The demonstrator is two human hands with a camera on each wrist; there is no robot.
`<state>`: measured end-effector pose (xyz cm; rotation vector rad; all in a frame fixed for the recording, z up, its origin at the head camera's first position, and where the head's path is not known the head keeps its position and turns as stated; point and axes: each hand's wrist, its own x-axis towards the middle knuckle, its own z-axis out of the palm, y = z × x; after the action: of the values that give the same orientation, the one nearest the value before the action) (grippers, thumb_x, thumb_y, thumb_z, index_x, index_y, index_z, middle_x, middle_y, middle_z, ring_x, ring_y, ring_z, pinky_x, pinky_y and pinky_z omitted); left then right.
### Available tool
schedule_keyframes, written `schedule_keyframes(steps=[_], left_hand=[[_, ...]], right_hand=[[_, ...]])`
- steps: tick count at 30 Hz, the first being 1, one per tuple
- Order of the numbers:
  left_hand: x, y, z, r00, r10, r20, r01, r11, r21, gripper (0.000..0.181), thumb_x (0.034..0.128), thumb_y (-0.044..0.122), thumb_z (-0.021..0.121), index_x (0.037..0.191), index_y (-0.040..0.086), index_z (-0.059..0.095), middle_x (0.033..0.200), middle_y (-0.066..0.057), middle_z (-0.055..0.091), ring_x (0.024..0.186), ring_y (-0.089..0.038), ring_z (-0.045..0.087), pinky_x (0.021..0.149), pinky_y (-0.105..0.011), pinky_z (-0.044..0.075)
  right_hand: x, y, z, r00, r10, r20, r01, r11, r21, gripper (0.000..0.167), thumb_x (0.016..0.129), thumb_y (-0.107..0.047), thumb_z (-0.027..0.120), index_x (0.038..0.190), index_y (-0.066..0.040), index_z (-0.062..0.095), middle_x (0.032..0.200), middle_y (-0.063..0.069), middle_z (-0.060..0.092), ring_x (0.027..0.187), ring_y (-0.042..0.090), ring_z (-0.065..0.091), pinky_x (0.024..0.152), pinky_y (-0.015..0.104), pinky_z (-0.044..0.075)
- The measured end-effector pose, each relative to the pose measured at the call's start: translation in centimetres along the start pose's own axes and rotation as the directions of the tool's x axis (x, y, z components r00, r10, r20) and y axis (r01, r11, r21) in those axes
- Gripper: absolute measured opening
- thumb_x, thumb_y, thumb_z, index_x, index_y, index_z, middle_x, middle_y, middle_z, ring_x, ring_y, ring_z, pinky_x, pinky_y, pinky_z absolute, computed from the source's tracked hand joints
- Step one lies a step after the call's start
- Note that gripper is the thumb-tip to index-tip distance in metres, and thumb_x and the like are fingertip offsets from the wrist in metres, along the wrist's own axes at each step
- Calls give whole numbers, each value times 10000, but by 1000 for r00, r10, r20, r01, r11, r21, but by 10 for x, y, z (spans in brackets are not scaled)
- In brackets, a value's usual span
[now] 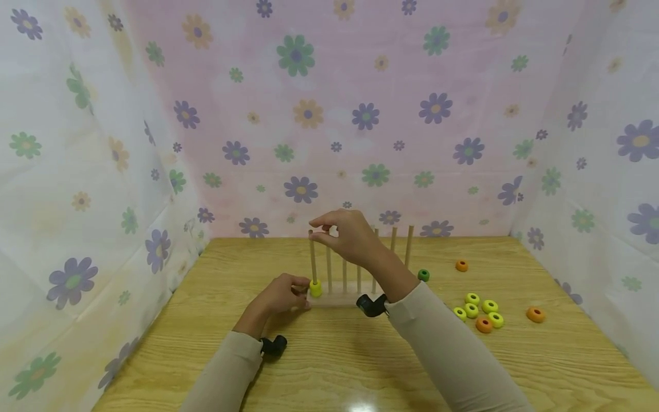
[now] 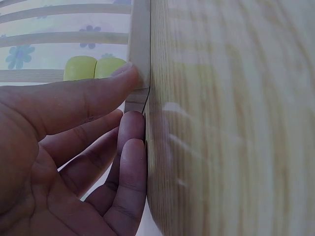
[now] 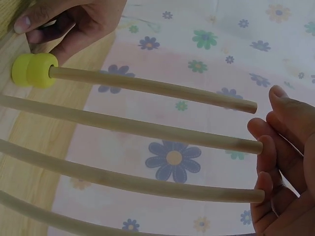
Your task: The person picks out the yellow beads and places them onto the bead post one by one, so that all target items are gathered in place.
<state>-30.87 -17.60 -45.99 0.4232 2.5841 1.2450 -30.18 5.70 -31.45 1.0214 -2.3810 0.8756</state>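
A wooden rack has a pale base (image 1: pixel 337 298) and a row of several upright pegs (image 1: pixel 313 257). Two yellow rings (image 3: pixel 34 70) sit stacked at the bottom of the leftmost peg. My left hand (image 1: pixel 284 294) holds the left end of the base, its thumb (image 2: pixel 110 83) lying over the top by the rings and its fingers bent against the end. Up at the peg tops is my right hand (image 1: pixel 350 236), thumb and forefinger apart beside the leftmost peg's tip, with nothing between them. Its other fingers (image 3: pixel 268 157) are beside the neighbouring peg tips.
On the table right of the rack lie several loose yellow rings (image 1: pixel 489 306) in a cluster with an orange ring (image 1: pixel 484 325). Two more orange rings are apart from it, and a green ring (image 1: pixel 423 275) lies near the rack's right end. Flowered cloth (image 1: pixel 329 114) encloses the wooden table (image 1: pixel 319 366).
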Motion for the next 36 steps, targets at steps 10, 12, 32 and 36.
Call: schedule_keyframes(steps=[10,12,32,36], left_hand=[[-2,-1,0,1000,2,21,-2,999,-37,565,865,83,844,1399,81,659,1447,-130,619,1016,-193,697,845,-381,603],[-1,-1,0,1000,8,21,-7,1000,-31,563,866,88,845,1398,83,661,1441,-134,623,1025,-198,697,844,-380,604],[-3,0,0,1000,9,21,-9,999,-35,552,870,96,844,1393,106,669,1464,-132,605,1019,-185,692,885,-393,597],[-2,-1,0,1000,13,23,-13,999,-29,558,872,92,840,1401,96,661,1464,-139,604,1010,-175,691,885,-386,596]], right_hand=[[-9,0,-6,991,-122,-53,120,991,-56,294,950,-278,779,1209,-138,780,1121,4,772,989,153,705,930,402,584],[-12,1,-7,988,-138,-71,134,989,-67,289,946,-274,784,1201,-139,783,1164,8,771,1044,165,710,961,414,577],[-51,12,-21,971,-175,-164,169,984,-49,295,905,-248,827,1184,-161,789,1177,-10,764,1118,191,692,944,438,578],[-61,17,-23,975,-160,-156,150,986,-74,308,902,-258,830,1200,-197,782,1185,-23,758,1027,153,698,872,392,587]])
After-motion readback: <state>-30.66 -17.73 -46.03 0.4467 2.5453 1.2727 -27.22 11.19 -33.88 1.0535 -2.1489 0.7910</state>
